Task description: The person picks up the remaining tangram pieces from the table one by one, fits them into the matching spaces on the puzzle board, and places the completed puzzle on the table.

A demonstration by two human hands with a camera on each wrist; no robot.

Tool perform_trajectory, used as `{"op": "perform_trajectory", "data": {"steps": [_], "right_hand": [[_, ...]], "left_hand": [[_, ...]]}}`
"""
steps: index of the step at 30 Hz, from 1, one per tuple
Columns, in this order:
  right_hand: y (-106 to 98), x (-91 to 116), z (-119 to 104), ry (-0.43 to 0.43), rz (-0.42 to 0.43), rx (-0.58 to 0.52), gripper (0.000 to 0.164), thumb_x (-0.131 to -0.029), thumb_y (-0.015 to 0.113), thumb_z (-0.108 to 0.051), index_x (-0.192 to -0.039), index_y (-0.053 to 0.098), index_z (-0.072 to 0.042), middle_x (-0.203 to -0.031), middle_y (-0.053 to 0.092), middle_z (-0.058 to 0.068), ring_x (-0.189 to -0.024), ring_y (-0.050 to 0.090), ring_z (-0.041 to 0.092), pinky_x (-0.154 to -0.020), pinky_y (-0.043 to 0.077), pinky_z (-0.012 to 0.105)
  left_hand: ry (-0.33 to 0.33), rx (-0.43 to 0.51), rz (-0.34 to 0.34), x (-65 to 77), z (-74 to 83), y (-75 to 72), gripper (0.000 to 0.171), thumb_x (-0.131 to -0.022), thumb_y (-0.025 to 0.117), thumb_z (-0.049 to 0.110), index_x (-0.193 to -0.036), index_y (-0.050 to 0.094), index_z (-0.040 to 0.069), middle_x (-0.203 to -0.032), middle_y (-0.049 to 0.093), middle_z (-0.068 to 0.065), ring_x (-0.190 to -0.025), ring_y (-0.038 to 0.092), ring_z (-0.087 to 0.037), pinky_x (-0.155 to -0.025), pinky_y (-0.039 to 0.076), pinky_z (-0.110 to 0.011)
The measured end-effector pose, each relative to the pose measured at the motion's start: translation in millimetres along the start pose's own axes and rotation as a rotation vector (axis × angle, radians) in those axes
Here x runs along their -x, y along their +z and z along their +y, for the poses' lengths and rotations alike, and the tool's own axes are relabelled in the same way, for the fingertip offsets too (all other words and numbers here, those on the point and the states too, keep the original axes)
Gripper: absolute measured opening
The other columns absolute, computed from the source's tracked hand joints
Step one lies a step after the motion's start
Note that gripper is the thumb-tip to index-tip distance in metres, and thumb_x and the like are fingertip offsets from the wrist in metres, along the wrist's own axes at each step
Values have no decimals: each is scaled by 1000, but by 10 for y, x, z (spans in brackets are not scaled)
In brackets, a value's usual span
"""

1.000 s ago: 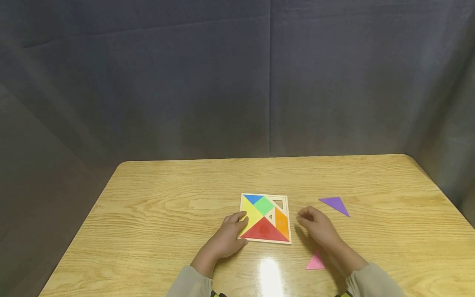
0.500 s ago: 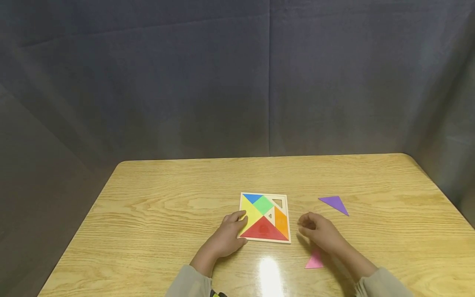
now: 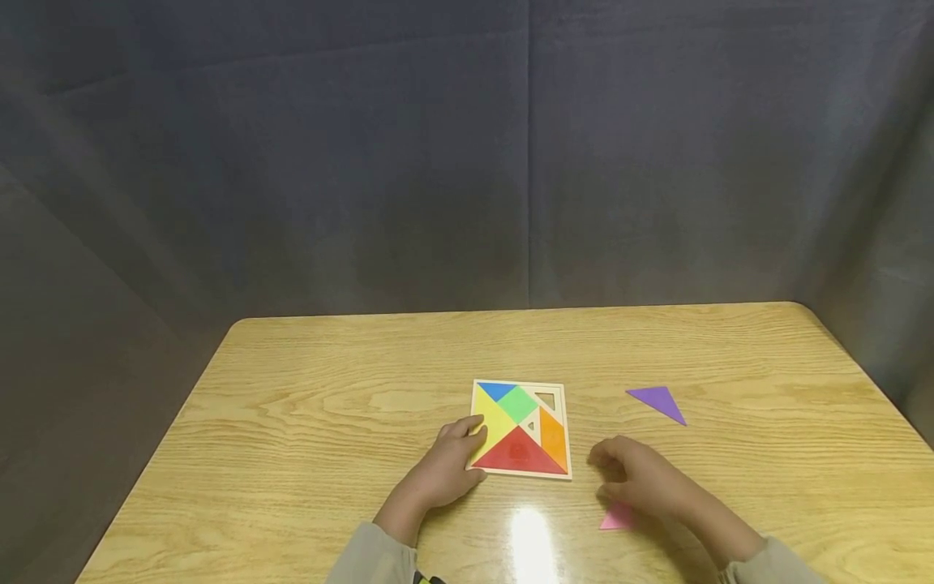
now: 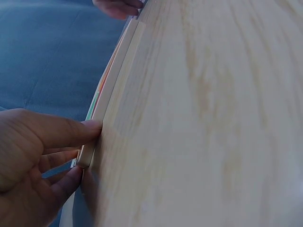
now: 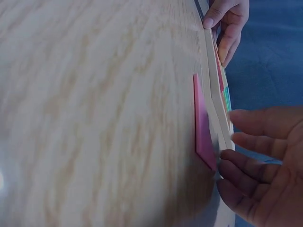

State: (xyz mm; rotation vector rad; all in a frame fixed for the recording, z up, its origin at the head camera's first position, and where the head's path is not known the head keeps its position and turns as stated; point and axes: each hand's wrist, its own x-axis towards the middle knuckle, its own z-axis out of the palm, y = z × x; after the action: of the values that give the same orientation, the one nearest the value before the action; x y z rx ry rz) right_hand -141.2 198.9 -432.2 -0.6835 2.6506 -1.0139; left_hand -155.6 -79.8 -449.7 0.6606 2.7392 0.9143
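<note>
A square wooden tangram tray [image 3: 535, 476] lies on the table, holding yellow, red, blue, green and orange pieces. Two triangular recesses in it show bare wood, each with a cut-out hole. My left hand [image 3: 441, 470] grips its near left corner, the thumb on the near edge and fingers on the left side. Over the table right of the tray is my right hand [image 3: 645, 483], fingers loosely bent, nothing in them. Beneath it sits a pink triangle [image 3: 617, 517], partly covered in the head view; the right wrist view shows this pink piece [image 5: 202, 127] beside the fingertips.
A larger purple triangle [image 3: 660, 401] lies flat beyond my right hand. The wooden table [image 3: 328, 389] reaches back to a dark cloth curtain [image 3: 401, 162]. Light glares off the tabletop between my forearms.
My right hand has moved back toward me and slightly right, coming over the pink triangle. The left hand stays at the tray's corner.
</note>
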Motion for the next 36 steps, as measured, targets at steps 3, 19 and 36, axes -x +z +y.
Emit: {"op": "perform_trajectory", "data": {"steps": [3, 19, 36], "right_hand": [[-22, 34, 2, -65, -33, 80, 33, -65, 69, -7, -96, 58, -3, -90, 52, -1, -82, 47, 16, -72, 43, 34], [-8, 189, 110, -320, -24, 170, 34, -54, 70, 1, -80, 57, -17, -75, 41, -15, -72, 37, 5, -60, 37, 18], [53, 224, 162, -431, 60, 228, 28, -65, 64, 9, -78, 59, -16, -79, 47, -13, -73, 43, 5, -61, 42, 20]], "left_hand": [[-1, 7, 1, -3, 5, 4, 53, -78, 60, 10, -125, 41, -5, -135, 30, -10, -122, 23, -27, -96, 28, -38], [26, 1, 13, -9, 1, 25, 51, -78, 59, 8, -124, 42, -6, -134, 31, -12, -121, 25, -28, -95, 30, -40], [25, -14, 7, -8, -21, 22, 52, -78, 60, 9, -124, 42, -5, -134, 30, -11, -121, 25, -27, -95, 30, -38]]}}
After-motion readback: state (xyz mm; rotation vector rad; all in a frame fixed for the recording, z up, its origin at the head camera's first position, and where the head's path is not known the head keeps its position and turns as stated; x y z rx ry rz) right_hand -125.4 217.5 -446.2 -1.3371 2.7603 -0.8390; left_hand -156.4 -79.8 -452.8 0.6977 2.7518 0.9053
